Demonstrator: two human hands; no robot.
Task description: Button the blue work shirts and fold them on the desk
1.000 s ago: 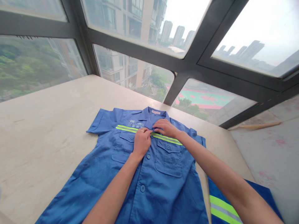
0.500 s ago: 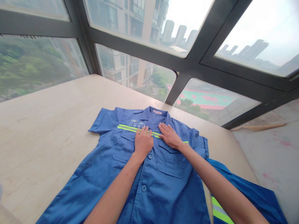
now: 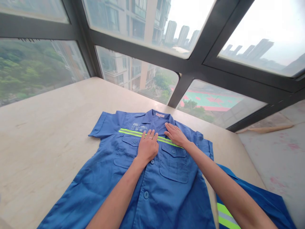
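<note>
A blue short-sleeved work shirt (image 3: 166,187) with a yellow-green reflective stripe across the chest lies front-up and buttoned on a beige stone ledge (image 3: 47,127). My left hand (image 3: 147,147), a ring on one finger, rests flat on the shirt's chest beside the button placket, fingers stretched out. My right hand (image 3: 175,135) lies flat just right of it, below the collar and over the stripe. Neither hand holds anything.
A second blue garment (image 3: 252,203) with a reflective stripe lies at the lower right, partly under my right arm. Dark-framed windows (image 3: 190,66) wrap round the ledge's far edge. A wooden stick (image 3: 264,128) lies on the speckled floor to the right.
Both hands went from pinching the shirt front near the top button to lying flat and open on the chest. The right hand has slid slightly towards the collar.
</note>
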